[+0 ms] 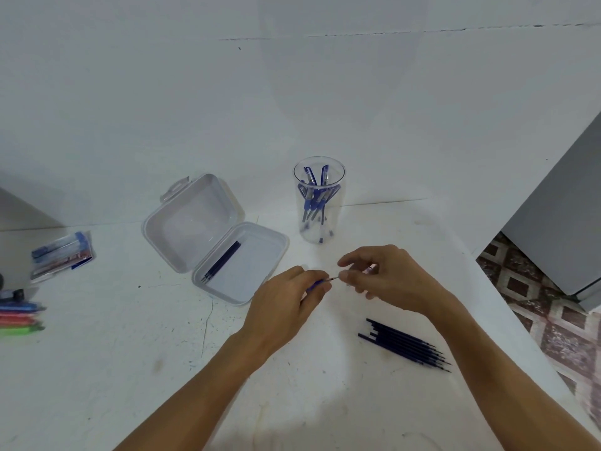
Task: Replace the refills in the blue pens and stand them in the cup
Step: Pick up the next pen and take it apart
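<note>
My left grip (286,307) is curled round the barrel of a blue pen (317,283), holding it level just above the worktop (130,353) so its end faces my other hand. My right grip (390,281) pinches thumb against forefinger on that end. Whether it's the refill tip or the nose piece between them I can't tell, it's too small. Both hands meet right in front of the cup (337,219), so a finished pen can go straight in beside the standing pens (313,200) there, tips down. A bundle of loose refills (406,345) lies on the worktop by my right wrist, handy for that hand. The open box (192,219) sits to my left with a few dark refills (222,262) in its tray. My guess: I'm mid-swap on this pen, with most already done.
</note>
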{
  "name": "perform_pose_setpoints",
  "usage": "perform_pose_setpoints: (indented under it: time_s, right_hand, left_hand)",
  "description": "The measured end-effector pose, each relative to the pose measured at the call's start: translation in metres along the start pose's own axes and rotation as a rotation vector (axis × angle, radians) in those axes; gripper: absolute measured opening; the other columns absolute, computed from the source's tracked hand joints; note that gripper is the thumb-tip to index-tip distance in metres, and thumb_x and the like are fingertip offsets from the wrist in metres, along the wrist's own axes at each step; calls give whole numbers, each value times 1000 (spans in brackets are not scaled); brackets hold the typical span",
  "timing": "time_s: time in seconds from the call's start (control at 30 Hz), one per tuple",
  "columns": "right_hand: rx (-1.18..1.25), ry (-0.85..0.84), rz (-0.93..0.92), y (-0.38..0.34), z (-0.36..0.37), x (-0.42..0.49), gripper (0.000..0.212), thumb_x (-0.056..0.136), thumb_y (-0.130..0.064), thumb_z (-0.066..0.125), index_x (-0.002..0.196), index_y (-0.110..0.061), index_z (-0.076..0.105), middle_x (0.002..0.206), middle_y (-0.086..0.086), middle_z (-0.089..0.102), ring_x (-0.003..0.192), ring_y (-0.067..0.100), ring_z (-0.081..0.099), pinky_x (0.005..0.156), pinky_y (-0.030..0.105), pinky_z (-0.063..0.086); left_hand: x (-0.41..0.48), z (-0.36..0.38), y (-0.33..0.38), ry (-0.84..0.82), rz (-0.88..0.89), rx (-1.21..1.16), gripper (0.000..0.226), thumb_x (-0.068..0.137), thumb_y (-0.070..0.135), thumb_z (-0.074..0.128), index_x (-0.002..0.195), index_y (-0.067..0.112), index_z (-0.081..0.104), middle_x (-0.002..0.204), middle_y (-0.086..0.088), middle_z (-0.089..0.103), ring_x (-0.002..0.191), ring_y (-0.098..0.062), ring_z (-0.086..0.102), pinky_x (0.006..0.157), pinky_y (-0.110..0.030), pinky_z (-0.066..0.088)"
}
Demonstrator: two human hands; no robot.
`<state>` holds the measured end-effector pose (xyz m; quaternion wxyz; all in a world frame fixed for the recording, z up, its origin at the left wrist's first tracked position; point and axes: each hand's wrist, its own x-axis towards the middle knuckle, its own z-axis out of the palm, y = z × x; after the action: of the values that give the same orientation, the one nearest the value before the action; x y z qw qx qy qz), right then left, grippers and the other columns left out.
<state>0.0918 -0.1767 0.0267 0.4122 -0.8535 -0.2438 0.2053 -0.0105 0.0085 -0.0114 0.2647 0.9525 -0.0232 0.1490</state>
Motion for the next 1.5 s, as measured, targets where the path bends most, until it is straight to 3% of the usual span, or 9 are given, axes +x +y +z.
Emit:
perform_pose_setpoints:
  time_s: [0.13, 0.23, 0.3, 0.43, 0.57, 0.67, 0.8, 1.03, 1.5]
  right_hand:
    - [45, -42, -77, -10, 7, -6, 17, 81, -30, 78, 98, -26, 77, 83, -10, 75, 67, 9, 68, 64, 19, 55]
    - [61, -4, -98, -7, 1, -7, 9, 84, -16, 75, 91, -20, 78, 75, -1, 74, 69, 17, 68, 70, 27, 58]
    - [13, 36, -98, -2, -7, -10, 11, 85, -20, 75, 94, -25, 77, 79, -6, 74, 73, 12, 69, 76, 31, 58]
    - [-180, 20, -183, -3, -4, -15, 29, 82, -36, 77, 110, -40, 71, 98, -19, 68, 91, 0, 64, 82, 21, 53]
    - [-284, 18, -247, -2, 7, -20, 18, 86, -25, 74, 103, -32, 76, 80, -27, 65, 82, -5, 61, 77, 7, 43]
    - [-426, 62, -273, 4, -1, -31, 15, 91, -27, 68, 102, -35, 75, 82, -20, 65, 79, 1, 60, 72, 10, 41]
    - [-501, 139, -193, 23, -17, -53, 12, 93, -28, 62, 97, -35, 72, 86, -19, 65, 87, 5, 59, 81, 27, 49]
    - [-408, 303, 13, 53, -17, -84, 11, 89, -22, 66, 92, -30, 74, 87, -16, 63, 84, -5, 57, 70, 5, 35]
    - [-442, 225, 67, 51, -4, -86, 24, 93, -21, 54, 103, -31, 74, 97, -14, 60, 92, 10, 59, 85, 29, 49]
  left_hand:
    - [1, 3, 1, -5, 24, 24, 35, 98, 48, 45, 116, 27, 66, 80, 14, 59, 63, -3, 48, 57, -14, 39]
    - [0, 2, 1, -6, 26, 39, 33, 98, 48, 45, 114, 29, 65, 82, 14, 59, 65, -3, 48, 59, -15, 41]
    - [-1, -1, -1, 5, 24, 40, 30, 98, 47, 46, 112, 28, 65, 81, 15, 58, 64, -3, 47, 58, -19, 43]
    - [-6, -3, -1, 7, 35, 5, 25, 98, 44, 49, 112, 29, 64, 79, 12, 58, 62, -5, 49, 54, -25, 46]
    - [-13, -1, 6, -16, 54, 18, 25, 98, 43, 50, 112, 30, 65, 78, 11, 57, 62, -5, 48, 53, -24, 44]
    - [-19, -2, 3, -20, 35, 42, 24, 98, 44, 49, 111, 32, 65, 79, 14, 56, 65, -4, 48, 56, -19, 42]
    - [-26, -2, -3, -6, 16, 109, 22, 97, 45, 49, 109, 34, 64, 82, 17, 55, 67, -2, 47, 54, -13, 33]
    - [-37, 2, -10, 20, -68, 115, 22, 98, 44, 47, 114, 36, 61, 87, 15, 58, 68, -4, 51, 59, -23, 50]
    - [-41, 6, -1, 17, -70, 35, 28, 97, 47, 47, 115, 32, 63, 86, 16, 57, 68, -4, 55, 62, -20, 50]
